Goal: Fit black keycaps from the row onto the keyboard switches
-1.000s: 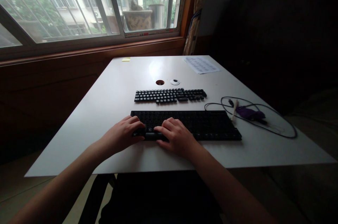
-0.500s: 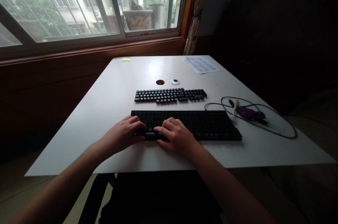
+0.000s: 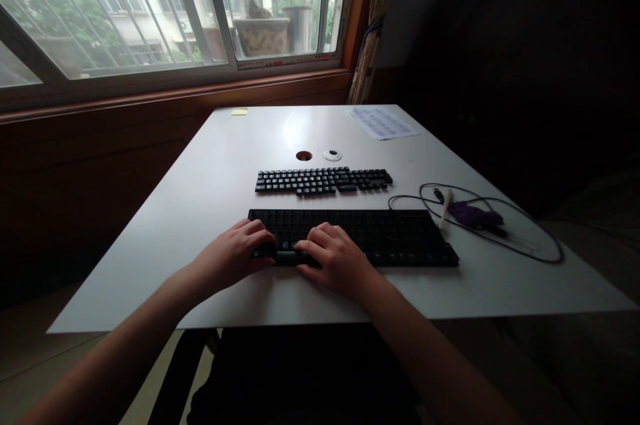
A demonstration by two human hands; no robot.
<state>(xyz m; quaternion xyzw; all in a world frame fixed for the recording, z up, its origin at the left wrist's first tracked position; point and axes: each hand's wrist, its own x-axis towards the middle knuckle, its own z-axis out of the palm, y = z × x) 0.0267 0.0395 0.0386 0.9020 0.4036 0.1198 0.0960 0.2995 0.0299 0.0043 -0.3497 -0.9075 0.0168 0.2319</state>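
A black keyboard (image 3: pixel 400 238) lies along the near part of the white table, mostly showing dark rows where keycaps are off. At its front left corner my left hand (image 3: pixel 237 245) is closed, fingers curled over the top and thumb along the front edge. My right hand (image 3: pixel 335 258) rests left of the keyboard's middle, its index finger bent over the space bar (image 3: pixel 287 257) and its thumb at the front edge. Whether a loose keycap is under either hand's fingertips is hidden. Behind the keyboard, loose black keycaps (image 3: pixel 305 180) stand in rows.
Right of the keyboard, a looped black cable (image 3: pixel 553 238) surrounds a purple cloth pouch (image 3: pixel 475 213) and a pale stick (image 3: pixel 445 207). Farther back are a round hole (image 3: pixel 303 156), a white ring-shaped cover (image 3: pixel 333 155), printed papers (image 3: pixel 384 123) and a yellow note (image 3: pixel 239 111).
My right index finger has shifted slightly right and bent a little more over the space bar. The left hand and the keyboard stay in place.
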